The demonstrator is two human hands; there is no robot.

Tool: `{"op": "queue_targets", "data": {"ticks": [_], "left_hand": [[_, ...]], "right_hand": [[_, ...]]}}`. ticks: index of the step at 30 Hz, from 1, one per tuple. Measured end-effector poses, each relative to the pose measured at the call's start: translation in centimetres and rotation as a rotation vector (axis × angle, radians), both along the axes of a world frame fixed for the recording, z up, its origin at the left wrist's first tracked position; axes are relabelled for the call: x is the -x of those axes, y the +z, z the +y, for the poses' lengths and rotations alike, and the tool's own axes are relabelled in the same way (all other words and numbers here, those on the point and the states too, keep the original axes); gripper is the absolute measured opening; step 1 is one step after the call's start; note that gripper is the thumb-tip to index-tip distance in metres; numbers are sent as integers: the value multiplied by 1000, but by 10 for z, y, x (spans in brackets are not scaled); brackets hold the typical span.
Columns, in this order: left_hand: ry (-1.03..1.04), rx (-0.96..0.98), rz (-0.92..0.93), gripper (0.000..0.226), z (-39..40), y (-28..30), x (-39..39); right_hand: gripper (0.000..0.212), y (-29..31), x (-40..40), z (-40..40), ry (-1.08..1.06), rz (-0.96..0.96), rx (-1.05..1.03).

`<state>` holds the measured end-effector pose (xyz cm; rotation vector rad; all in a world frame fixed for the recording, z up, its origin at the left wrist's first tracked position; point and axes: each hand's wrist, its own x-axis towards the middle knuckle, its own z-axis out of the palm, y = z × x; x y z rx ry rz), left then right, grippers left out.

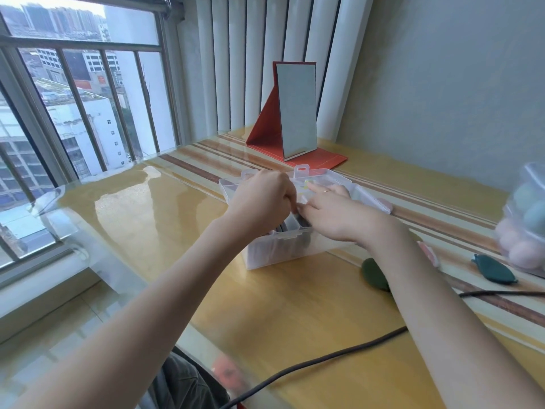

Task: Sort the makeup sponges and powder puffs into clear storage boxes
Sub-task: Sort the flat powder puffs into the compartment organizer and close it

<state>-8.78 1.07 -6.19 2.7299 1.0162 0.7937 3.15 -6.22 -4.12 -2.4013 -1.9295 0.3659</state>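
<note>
Left hand (262,196) pinches into the clear box (277,249), right hand (327,211) flat; soft puffs, likely light, best pinched at edges.

We see a red-backed mirror (295,113) on a yellow table (295,305) striped brown and cream. Before us lie dark green puffs (494,271), while pink and pale green sponges (523,231) fill a clear box (530,178).
</note>
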Motion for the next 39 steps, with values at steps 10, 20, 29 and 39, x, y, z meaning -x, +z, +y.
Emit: {"op": "queue_targets", "data": {"ticks": [10, 20, 29, 39], "left_hand": [[39, -67, 9, 37, -3, 0, 0], [-24, -34, -53, 30, 2, -4, 0], [-26, -13, -26, 32, 3, -5, 0], [-8, -31, -13, 32, 3, -5, -1]], "right_hand": [[13, -4, -15, 1, -8, 55, -327], [16, -1, -16, 1, -7, 83, -328], [23, -5, -10, 2, 14, 72, -368], [35, -2, -14, 3, 11, 151, -112]]}}
